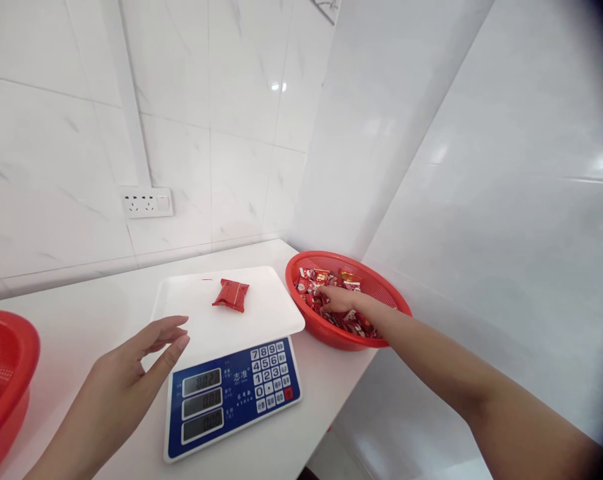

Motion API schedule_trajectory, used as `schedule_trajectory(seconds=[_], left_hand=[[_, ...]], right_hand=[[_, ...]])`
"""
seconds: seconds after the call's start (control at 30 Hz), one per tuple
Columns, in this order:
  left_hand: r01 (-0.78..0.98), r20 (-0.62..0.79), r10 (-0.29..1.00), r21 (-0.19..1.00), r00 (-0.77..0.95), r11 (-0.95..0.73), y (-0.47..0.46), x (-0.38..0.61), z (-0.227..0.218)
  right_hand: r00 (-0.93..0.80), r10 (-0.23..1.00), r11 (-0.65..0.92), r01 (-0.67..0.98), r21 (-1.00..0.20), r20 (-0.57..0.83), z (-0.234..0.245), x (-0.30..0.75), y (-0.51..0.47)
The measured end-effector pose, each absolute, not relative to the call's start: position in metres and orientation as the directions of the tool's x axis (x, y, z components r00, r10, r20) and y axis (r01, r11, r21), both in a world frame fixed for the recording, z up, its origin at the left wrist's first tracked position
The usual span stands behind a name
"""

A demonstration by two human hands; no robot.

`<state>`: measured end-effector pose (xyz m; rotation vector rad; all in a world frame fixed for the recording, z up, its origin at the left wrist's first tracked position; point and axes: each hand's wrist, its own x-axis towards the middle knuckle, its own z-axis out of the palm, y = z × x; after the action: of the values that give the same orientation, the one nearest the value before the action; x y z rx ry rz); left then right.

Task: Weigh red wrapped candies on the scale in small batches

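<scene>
My left hand (124, 377) hovers at the left edge of the scale's white pan (181, 297), fingers and thumb apart, with nothing in it. On the pan lies a single red wrapped packet (231, 295). The weighing scale (241, 393) has a blue front panel with number keys and three small displays; the top one shows a small non-zero reading. My right hand (339, 300) reaches into a red plastic basket (331, 337) on the right, among many small wrapped packets (354, 323), mostly red. Its thumb and forefinger are apart there, while the other fingers are partly hidden.
Another red basket (11, 360) stands at the left edge of view, its contents mostly cut off. The white table (316, 407) runs along a tiled wall with a power socket (146, 202). A glossy white panel (506, 220) rises close on the right.
</scene>
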<state>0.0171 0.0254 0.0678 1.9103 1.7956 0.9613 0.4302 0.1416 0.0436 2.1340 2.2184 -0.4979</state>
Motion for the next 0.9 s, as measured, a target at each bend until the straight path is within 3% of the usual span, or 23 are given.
schedule_trajectory(seconds=[0.23,0.47,0.53,0.63,0.7,0.77,0.83,0.9], left_hand=[[0.736,0.231,0.97,0.67,-0.08,-0.099,0.032,0.009,0.064],[0.743,0.202,0.978,0.661,-0.044,-0.102,0.037,0.01,0.059],[0.746,0.177,0.983,0.66,-0.04,-0.089,0.037,0.013,0.058],[0.736,0.158,0.987,0.671,-0.027,-0.088,0.033,0.02,0.059],[0.721,0.16,0.987,0.685,-0.01,-0.104,0.028,0.025,0.061],[0.713,0.162,0.987,0.691,0.009,-0.12,0.024,0.03,0.065],[0.712,0.161,0.987,0.691,0.016,-0.124,0.021,0.031,0.068],[0.708,0.157,0.987,0.696,0.01,-0.118,0.019,0.031,0.071]], right_hand=[[-0.036,0.969,-0.036,0.958,-0.284,-0.244,0.04,0.433,0.149],[0.001,0.988,-0.071,0.888,-0.454,-0.154,0.064,0.458,0.141],[0.047,0.991,-0.109,0.836,-0.538,-0.128,0.069,0.457,0.137],[0.078,0.992,-0.123,0.605,-0.787,-0.096,0.083,0.437,0.132],[-0.003,0.996,-0.078,0.408,-0.91,-0.086,0.095,0.41,0.128],[-0.154,0.984,-0.045,0.285,-0.957,-0.092,0.107,0.377,0.124],[-0.315,0.94,-0.039,0.278,-0.96,-0.129,0.114,0.344,0.122],[-0.395,0.901,-0.008,0.394,-0.919,-0.177,0.114,0.317,0.123]])
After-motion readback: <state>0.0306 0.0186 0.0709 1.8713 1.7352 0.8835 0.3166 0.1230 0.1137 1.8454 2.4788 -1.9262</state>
